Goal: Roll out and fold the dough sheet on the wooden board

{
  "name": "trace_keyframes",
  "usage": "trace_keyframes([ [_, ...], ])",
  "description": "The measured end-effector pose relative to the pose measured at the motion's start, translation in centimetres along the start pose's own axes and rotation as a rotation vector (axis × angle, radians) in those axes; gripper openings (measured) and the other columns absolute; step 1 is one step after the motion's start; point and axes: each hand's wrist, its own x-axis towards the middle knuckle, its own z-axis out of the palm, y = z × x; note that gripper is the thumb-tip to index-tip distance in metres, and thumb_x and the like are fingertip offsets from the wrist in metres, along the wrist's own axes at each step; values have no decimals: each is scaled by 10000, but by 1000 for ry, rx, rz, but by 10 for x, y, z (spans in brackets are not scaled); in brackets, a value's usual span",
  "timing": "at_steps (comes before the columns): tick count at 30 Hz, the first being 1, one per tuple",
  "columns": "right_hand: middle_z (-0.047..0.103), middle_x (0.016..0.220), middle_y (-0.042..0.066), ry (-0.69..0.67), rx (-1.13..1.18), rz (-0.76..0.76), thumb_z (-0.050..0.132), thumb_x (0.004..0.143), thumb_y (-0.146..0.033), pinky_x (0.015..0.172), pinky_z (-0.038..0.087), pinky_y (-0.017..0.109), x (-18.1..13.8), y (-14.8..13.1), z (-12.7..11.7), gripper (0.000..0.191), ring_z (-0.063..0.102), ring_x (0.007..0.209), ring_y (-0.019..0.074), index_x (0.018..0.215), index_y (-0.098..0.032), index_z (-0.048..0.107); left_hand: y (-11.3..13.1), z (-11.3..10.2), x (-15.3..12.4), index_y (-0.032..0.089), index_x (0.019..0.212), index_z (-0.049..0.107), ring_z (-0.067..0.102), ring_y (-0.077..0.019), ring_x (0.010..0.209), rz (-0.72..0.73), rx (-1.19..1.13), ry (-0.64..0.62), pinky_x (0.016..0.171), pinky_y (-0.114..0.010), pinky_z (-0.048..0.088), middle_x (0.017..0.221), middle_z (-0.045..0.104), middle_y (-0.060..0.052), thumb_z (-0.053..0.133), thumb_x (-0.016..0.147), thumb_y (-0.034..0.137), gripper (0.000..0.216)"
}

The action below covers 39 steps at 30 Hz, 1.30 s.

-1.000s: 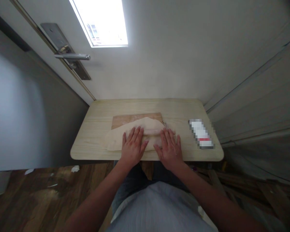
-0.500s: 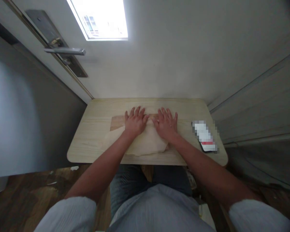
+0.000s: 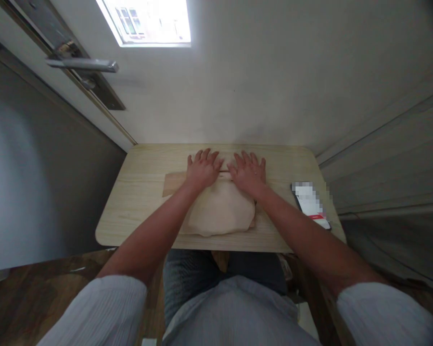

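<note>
On the small table lies a thin, smooth beige sheet (image 3: 222,209) of soft-looking material with a rounded near edge. Under it is a flat tan piece (image 3: 173,184), its corner showing at the left. My left hand (image 3: 204,169) rests palm down over the far left part of the sheet, fingers spread and pointing away from me. Beside it, my right hand (image 3: 248,171) lies in the same pose at the far right part, with a ring on one finger. The thumbs point inward, with a narrow gap between them. Whatever is beneath the palms is hidden.
The pale wooden table (image 3: 130,202) stands against a white door with a metal handle (image 3: 82,64) and a bright window (image 3: 151,21). A phone (image 3: 312,206), partly pixelated, lies at the table's right end. A grey panel (image 3: 29,182) stands to the left.
Both hands have slid forward, away from me, toward the far table edge. More of the sheet now shows behind them, and its left part looks drawn in. The view has shifted slightly.
</note>
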Motion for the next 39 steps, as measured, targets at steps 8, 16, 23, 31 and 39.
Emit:
trace_keyframes([
  [8, 425, 1565, 172, 73, 55, -113, 374, 1010, -571, 1170, 140, 623, -90, -8, -9, 665, 346, 1429, 360, 1515, -141, 424, 14, -8, -84, 301, 1496, 456, 321, -289, 1492, 40, -15, 19, 1224, -560, 178, 1585, 436, -57, 331, 1028, 540, 541],
  [16, 395, 1584, 171, 69, 61, -183, 418, 1009, -516, 1182, 122, 617, -159, -7, -17, 652, 295, 1479, 328, 1538, -139, 364, 19, -14, -151, 280, 1523, 391, 344, -267, 1484, 94, -18, 23, 1225, -575, 182, 1572, 452, -73, 429, 1009, 515, 567],
  [23, 558, 1456, 134, 71, 144, -129, 527, 966, -461, 1139, 242, 604, -154, 0, -27, 493, 444, 1363, 329, 1386, -204, 549, 19, -13, -147, 258, 1383, 540, 469, -277, 1384, 87, -35, 58, 1209, -596, 200, 1448, 585, -95, 497, 993, 369, 408],
  [31, 679, 1223, 115, 61, 242, -102, 605, 912, -412, 1019, 422, 428, -121, 24, -23, 378, 572, 1162, 275, 1218, -196, 655, 17, -13, -133, 259, 1344, 570, 500, -265, 1340, 87, -56, 86, 1211, -579, 200, 1409, 607, -90, 483, 995, 344, 370],
  [39, 674, 1185, 117, 55, 225, -29, 559, 947, -449, 951, 450, 399, -90, 24, -20, 375, 566, 1125, 276, 1207, -210, 684, 12, -4, -103, 224, 1333, 580, 528, -264, 1296, 26, -48, 106, 1163, -511, 286, 1379, 625, -105, 355, 1043, 425, 418],
])
